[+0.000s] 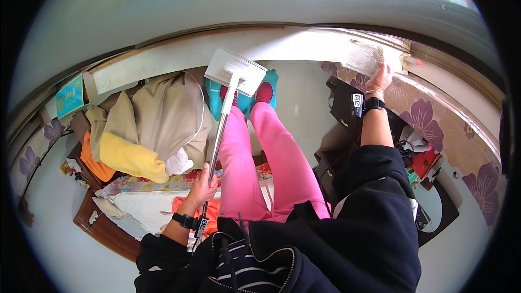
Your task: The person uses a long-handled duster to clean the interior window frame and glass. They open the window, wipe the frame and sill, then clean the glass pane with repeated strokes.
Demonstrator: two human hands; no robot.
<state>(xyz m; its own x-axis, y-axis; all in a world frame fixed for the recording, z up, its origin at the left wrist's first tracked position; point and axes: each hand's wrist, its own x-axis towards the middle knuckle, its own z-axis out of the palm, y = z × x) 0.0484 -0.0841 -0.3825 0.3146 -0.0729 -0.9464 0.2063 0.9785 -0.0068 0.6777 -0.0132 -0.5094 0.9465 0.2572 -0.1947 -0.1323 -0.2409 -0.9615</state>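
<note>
My left hand [202,187] grips the metal pole [217,142] of a flat-headed mop. Its white rectangular head [236,70] is raised at the far end, in front of my feet, and bears small writing. Out to the right, my right hand [379,78] holds the near edge of a translucent, bubbled plastic sheet [362,57], which looks like bubble wrap. That sheet lies over the bright white window sill [301,44]. Part of the pole's lower end is hidden by my left wrist and sleeve.
Beige cloth [158,110] and a folded yellow cloth [130,156] are heaped on the left, with a white cable [202,110] across them. A bed [134,201] lies behind my legs. Dark furniture [346,101] stands right, against flowered wallpaper [423,122]. Window glass [228,0] rises ahead.
</note>
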